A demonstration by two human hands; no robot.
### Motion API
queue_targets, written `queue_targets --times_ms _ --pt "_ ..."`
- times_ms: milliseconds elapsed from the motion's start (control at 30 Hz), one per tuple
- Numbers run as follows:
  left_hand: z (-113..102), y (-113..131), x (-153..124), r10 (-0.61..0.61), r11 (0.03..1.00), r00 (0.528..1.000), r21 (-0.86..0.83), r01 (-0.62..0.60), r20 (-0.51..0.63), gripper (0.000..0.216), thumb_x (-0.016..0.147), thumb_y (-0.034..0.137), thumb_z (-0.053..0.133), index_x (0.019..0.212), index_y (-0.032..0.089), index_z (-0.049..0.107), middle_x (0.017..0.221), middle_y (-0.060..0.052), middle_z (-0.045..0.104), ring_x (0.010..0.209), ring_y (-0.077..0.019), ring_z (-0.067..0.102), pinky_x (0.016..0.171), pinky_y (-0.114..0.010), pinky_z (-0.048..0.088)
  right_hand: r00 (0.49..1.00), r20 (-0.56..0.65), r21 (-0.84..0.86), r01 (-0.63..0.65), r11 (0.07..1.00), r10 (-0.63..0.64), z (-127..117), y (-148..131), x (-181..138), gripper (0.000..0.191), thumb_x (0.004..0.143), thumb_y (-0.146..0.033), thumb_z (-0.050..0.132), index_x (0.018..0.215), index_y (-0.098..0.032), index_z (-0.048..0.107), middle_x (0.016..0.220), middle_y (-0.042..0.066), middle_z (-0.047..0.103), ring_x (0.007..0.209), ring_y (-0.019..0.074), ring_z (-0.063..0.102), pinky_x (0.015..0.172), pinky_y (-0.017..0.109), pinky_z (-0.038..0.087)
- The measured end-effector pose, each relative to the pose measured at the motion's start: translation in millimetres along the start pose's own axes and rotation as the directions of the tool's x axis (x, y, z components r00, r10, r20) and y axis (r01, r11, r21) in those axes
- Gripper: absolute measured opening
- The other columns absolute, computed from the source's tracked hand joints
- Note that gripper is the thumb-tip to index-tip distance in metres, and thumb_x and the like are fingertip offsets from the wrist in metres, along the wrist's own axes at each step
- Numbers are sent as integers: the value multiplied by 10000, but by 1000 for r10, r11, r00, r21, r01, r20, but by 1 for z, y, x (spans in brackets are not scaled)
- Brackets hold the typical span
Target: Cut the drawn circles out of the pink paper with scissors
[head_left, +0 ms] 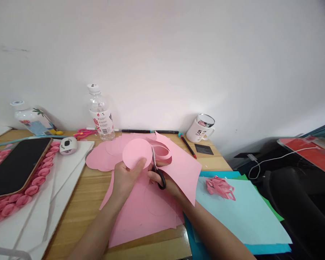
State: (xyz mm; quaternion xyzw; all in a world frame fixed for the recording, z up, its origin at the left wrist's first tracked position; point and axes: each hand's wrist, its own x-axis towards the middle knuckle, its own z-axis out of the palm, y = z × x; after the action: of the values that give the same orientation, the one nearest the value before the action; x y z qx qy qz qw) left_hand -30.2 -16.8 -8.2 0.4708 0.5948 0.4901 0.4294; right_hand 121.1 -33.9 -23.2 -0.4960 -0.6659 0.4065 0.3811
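Observation:
Between thumb and fingers, my left hand [126, 178] pinches the lower edge of a round pink paper disc [137, 153]. My right hand [162, 177] is closed round the black handles of a pair of scissors [161, 179]. The blades point upward along the disc's right edge. A pink paper sheet [181, 166] curls off to the right of the blades and hangs over my right wrist. Under both hands lie more pink sheets [141, 224], one with a faint circle outline. Several cut pink discs [99, 157] rest in a pile to the left.
A phone [20, 168] lies on pink rolled paper flowers [32, 190] at left, near a small white device [68, 145]. Bottles [101, 119], pink scissors [85, 133], pens [138, 131] and a mug [200, 129] line the wall. Pink scraps [220, 187] sit on blue paper [249, 216].

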Motion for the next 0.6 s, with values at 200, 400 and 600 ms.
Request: queue_targets --times_ms 200,400,600 --pt "1 -8 3 34 999 999 -15 -34 -8 281 602 386 693 643 109 672 620 -43 668 616 -172 592 520 -235 443 999 23 92 -39 995 37 2 6 -1 133 814 -309 605 764 -197 554 588 -23 609 601 146 600 672 272 461" --pt "1 -8 3 39 999 999 -7 -39 -7 276 603 378 692 647 106 680 623 -41 674 619 -174 597 521 -232 441 998 20 101 -67 993 66 1 2 -2 109 806 -272 610 743 -199 559 598 -23 610 606 141 599 670 266 454" --pt "2 -3 2 54 997 998 -61 -55 -15 320 640 397 667 733 93 705 765 -83 724 761 -225 643 618 -264 484 998 40 131 -50 990 45 4 5 -1 141 824 -275 579 715 -191 551 585 -26 589 600 137 577 679 270 439"
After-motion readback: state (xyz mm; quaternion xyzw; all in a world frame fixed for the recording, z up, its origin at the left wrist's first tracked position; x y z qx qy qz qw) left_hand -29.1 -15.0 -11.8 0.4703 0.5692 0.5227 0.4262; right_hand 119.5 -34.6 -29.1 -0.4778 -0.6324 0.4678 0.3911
